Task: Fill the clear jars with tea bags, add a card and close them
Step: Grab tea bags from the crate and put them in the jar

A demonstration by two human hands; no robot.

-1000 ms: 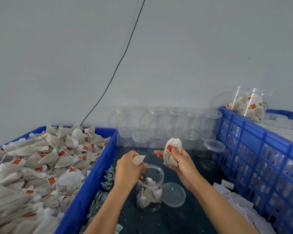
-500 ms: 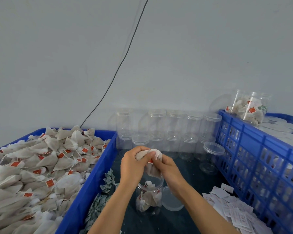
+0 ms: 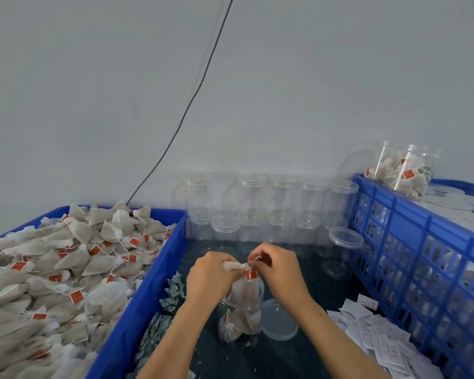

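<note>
right hand (image 3: 278, 269) shifted right | both grips, left hand (image 3: 211, 274) included, pinch tea bag (image 3: 242, 285) above jar (image 3: 241, 321)

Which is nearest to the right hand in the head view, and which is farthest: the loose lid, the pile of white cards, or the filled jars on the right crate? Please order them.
From the right hand:
1. Loose lid, flat on the table just below the wrist, beside the open jar.
2. Pile of white cards, lower right, against the blue crate.
3. Filled jars, on top of the right crate by the wall.
</note>
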